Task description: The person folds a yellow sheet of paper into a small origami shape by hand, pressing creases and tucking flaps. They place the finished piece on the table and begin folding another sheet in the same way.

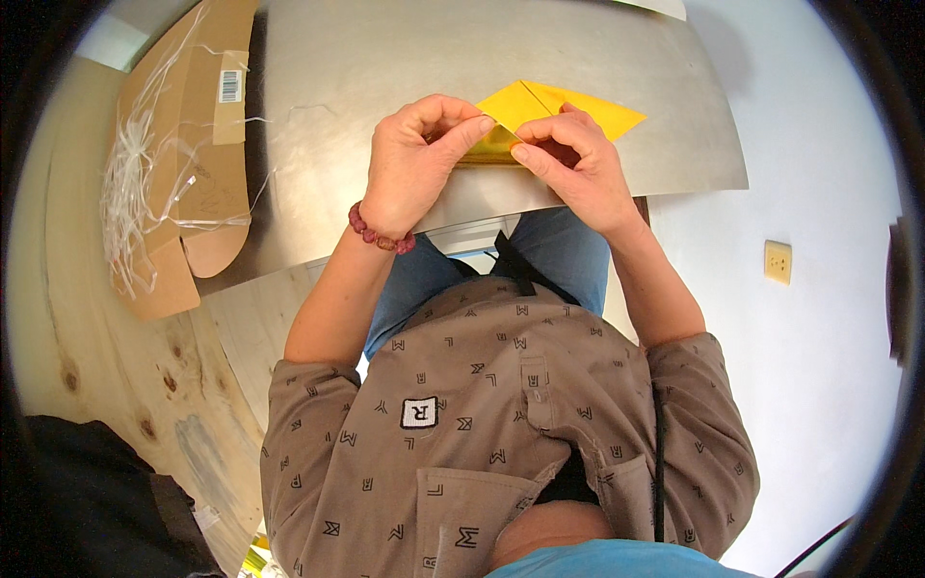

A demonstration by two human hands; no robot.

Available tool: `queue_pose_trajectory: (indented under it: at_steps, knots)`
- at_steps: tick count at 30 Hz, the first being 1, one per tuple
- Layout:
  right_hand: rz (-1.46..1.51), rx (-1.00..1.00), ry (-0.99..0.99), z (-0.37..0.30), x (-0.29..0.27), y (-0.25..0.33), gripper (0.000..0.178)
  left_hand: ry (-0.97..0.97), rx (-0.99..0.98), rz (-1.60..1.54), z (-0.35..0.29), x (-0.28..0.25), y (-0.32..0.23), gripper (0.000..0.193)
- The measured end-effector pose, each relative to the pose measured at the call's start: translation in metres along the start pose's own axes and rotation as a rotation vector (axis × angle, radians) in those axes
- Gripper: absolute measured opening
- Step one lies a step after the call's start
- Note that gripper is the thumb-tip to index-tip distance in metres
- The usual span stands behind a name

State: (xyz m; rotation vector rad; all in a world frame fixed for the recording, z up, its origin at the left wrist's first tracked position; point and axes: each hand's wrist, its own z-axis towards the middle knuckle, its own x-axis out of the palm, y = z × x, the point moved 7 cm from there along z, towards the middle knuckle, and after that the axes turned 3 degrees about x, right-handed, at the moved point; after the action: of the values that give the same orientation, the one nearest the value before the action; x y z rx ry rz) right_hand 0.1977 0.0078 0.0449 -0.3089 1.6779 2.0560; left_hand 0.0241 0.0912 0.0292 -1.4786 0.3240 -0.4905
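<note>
A yellow sheet of folded paper with creases and pointed corners is held just over the near part of the metal table. My left hand, with a dark red beaded bracelet on its wrist, pinches the paper's left corner between thumb and forefinger. My right hand has its thumb and forefinger closed on the near edge, right of the left hand's pinch. Between both pinches the paper's edge slants down to the right. Part of the paper is hidden behind the right hand's fingers.
The metal table spreads out in front of me. On its left lies an open cardboard box flap with a tangle of clear plastic strips. A white wall with a socket stands to the right. Dark cloth lies lower left.
</note>
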Motion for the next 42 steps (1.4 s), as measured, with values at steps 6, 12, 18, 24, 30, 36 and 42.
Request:
queue_pose_trajectory:
  at_steps: [6, 12, 18, 24, 30, 36, 42]
  knots:
    - [0.038, 0.042, 0.022, 0.0004, 0.0003, -0.0041, 0.019, -0.006, 0.026, 0.034, -0.0004, -0.0005, -0.0016, 0.008]
    - [-0.049, 0.005, -0.008, 0.0018, 0.0003, -0.0024, 0.017, -0.009, 0.014, 0.065, -0.0002, -0.0012, 0.0016, 0.011]
    - [-0.086, 0.053, 0.013, 0.0057, 0.0017, -0.005, 0.015, -0.032, 0.029, 0.135, 0.0027, -0.0016, 0.0071, 0.016]
    - [-0.074, 0.049, -0.008, 0.0068, 0.0044, -0.001, 0.013, -0.051, 0.035, 0.229, 0.0031, -0.0039, 0.0067, 0.02]
    - [-0.117, 0.003, -0.073, 0.0037, 0.0054, 0.0026, 0.012, -0.078, 0.052, 0.285, 0.0022, -0.0054, 0.0023, 0.021]
    - [-0.115, -0.01, -0.031, 0.0065, 0.0044, 0.0029, 0.012, -0.055, 0.039, 0.261, 0.0024, -0.0067, 0.004, 0.021]
    - [-0.134, 0.025, -0.045, 0.0063, 0.0056, 0.0007, 0.012, -0.063, 0.031, 0.372, 0.0026, -0.0045, 0.0006, 0.02]
